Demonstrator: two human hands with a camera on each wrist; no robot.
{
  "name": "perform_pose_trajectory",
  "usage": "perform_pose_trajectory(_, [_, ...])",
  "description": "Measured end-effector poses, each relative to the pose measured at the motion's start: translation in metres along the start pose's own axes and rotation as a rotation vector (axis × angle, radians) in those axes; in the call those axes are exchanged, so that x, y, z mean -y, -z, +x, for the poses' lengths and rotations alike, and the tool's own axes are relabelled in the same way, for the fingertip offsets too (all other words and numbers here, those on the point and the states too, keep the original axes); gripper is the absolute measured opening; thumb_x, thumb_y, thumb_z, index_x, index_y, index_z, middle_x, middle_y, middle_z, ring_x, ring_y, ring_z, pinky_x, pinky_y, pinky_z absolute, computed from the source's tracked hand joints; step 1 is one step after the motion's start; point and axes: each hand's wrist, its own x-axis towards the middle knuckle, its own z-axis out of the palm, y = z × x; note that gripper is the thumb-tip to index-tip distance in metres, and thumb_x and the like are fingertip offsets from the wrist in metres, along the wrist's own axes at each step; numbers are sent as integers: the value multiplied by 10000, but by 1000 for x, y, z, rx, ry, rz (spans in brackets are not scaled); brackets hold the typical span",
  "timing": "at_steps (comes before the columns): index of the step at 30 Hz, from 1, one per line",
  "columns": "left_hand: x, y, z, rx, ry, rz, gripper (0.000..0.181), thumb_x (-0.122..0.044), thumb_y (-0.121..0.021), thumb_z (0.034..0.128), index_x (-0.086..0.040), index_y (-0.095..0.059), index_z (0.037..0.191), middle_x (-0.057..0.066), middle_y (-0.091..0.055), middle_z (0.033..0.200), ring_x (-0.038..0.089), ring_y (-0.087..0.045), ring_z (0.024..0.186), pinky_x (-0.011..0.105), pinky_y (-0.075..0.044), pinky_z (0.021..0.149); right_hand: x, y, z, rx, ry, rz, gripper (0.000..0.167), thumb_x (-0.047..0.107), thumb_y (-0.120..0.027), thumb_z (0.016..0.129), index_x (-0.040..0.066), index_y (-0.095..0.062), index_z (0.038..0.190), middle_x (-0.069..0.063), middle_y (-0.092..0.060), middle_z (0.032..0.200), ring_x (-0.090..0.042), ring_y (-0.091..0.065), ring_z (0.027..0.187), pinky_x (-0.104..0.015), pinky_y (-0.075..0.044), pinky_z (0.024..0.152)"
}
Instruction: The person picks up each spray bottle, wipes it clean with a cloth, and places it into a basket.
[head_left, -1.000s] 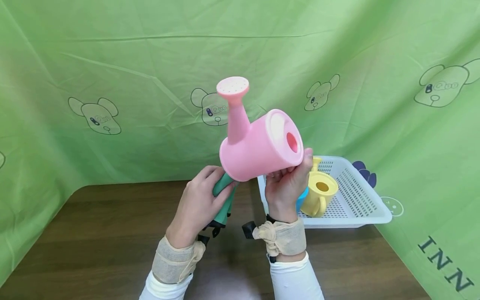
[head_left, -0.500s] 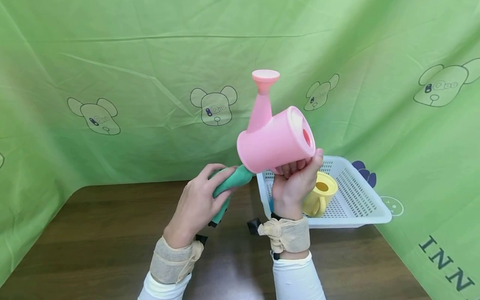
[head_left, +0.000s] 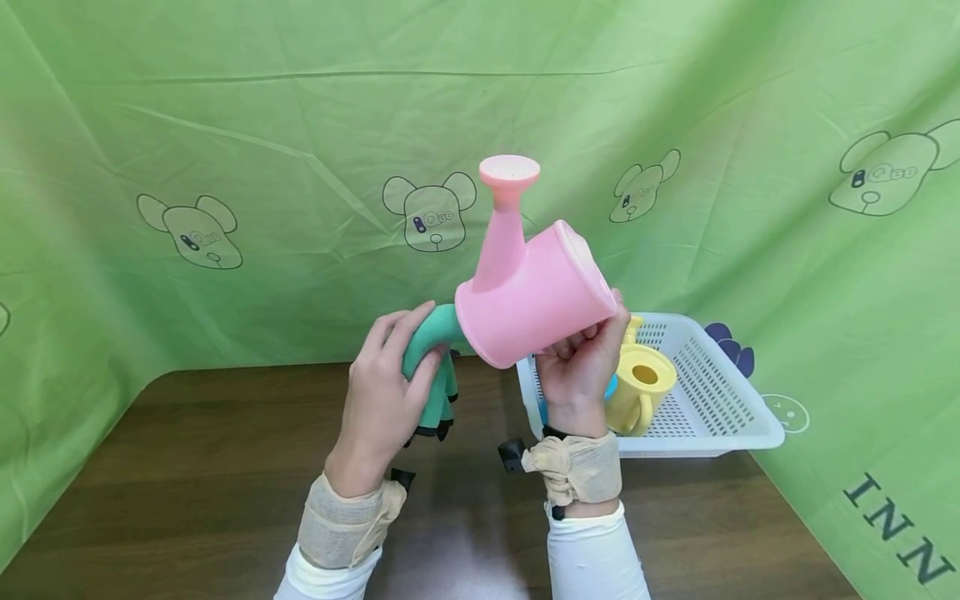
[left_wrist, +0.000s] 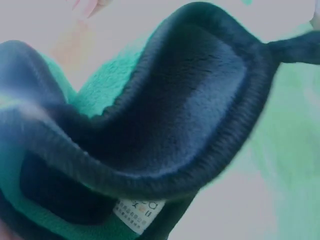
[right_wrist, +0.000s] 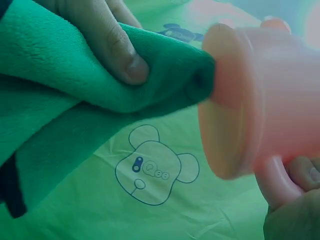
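A pink watering can (head_left: 532, 292) is held in the air, tilted, with its sprinkler head up and its base towards the left. My right hand (head_left: 581, 367) grips its handle, and in the right wrist view fingers curl round that handle (right_wrist: 276, 187). My left hand (head_left: 386, 383) pinches a bunched green plush cloth (head_left: 435, 333) with dark edging. One folded end of the cloth (right_wrist: 170, 70) touches the can's base (right_wrist: 225, 135). In the left wrist view the dark edging (left_wrist: 220, 155) and a printed white label (left_wrist: 137, 215) hang open below the hand.
A white perforated basket (head_left: 720, 400) stands on the brown wooden table (head_left: 225, 467) at the right. Inside are a yellow watering can (head_left: 641, 387) and a blue thing (head_left: 611, 387), mostly hidden behind my right hand. A green printed curtain (head_left: 300, 167) hangs behind and beside the table.
The pink can shifted right, then came back left and slightly down. My left hand, still pinching the cloth, has moved a little up and left, with the cloth's end at the can's base.
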Motion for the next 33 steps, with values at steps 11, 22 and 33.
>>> perform_pose_trajectory(11, [0,4,2,-122,13,-178,429,-150,-759,980,-167,-687,1402,103,-699,1276,245,-681,1142,369,-579,906,-5,7,3,29,-116,-9,491,489,-448,1079,180,-606,732,98,-530,494,-21,-439,395,-155,-308,421])
perform_pose_trajectory(22, [6,13,3,28,-45,-126,474,-169,-769,977,-216,-668,1437,86,-661,1316,235,-668,1140,472,-590,908,-1,20,7,116,-128,-79,371,458,-618,1038,134,-681,867,48,-703,745,-69,-704,654,-191,-558,594])
perform_pose_trajectory(33, [13,25,3,138,-6,-261,485,-83,-778,955,-198,-679,1417,13,-639,1379,162,-640,1231,283,-522,1022,0,23,0,291,-106,-312,488,539,-719,965,220,-553,635,114,-516,549,-26,-500,495,-167,-346,489])
